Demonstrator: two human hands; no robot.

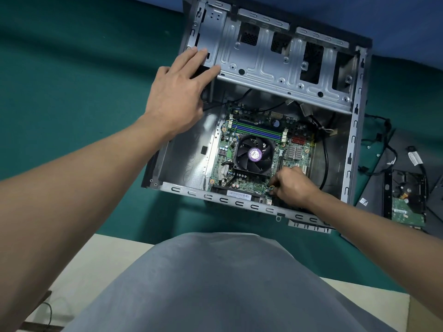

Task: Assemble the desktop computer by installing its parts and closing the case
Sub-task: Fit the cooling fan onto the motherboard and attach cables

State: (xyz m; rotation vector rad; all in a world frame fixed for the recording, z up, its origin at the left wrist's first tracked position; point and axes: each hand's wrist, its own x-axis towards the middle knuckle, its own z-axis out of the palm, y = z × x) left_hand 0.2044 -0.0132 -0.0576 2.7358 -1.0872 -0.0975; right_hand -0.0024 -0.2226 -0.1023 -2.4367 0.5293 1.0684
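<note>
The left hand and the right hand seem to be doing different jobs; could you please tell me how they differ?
The left hand lies open with straight fingers; the right hand is curled. The left hand rests on the metal drive cage at the far side; the right hand pinches thin coloured wires at the near edge of the motherboard. Both are bare and work on the open case.

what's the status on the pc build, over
Left hand flat on drive cage. Right hand pinching small wired plug at motherboard near edge. Case open, hard drive outside, on the right.
</note>
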